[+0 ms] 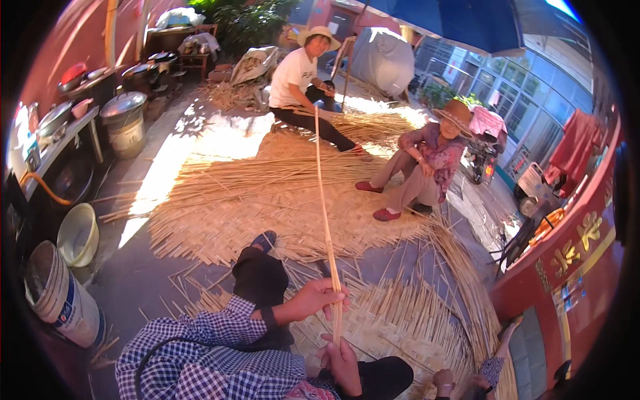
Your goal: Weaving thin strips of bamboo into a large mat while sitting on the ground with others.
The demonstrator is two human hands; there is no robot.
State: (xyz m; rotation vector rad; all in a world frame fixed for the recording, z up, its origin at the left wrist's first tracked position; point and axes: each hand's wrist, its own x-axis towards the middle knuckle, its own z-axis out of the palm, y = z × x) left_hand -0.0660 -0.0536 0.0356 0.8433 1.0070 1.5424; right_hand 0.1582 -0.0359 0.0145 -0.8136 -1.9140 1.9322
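Observation:
My left hand [321, 298], coming out of a blue-and-white checked sleeve, is closed around a long thin reed strip [323, 200]. The strip stands nearly upright and reaches away toward the two seated people. My right hand [343, 363] grips the same strip at its lower end, just below the left hand. Under both hands lies a woven reed mat [400, 320] with loose strip ends sticking out. My knee in black trousers [259, 275] and a blue shoe [265, 240] lie to the left of the hands.
Two people in straw hats sit on the far mat, one in a white shirt [297, 73], one in a patterned top [437, 157]. Another person's hand [443, 380] shows at bottom right. Buckets [60, 293], a basin [79, 233] and pots [124, 113] line the left; a red wall [573, 267] stands right.

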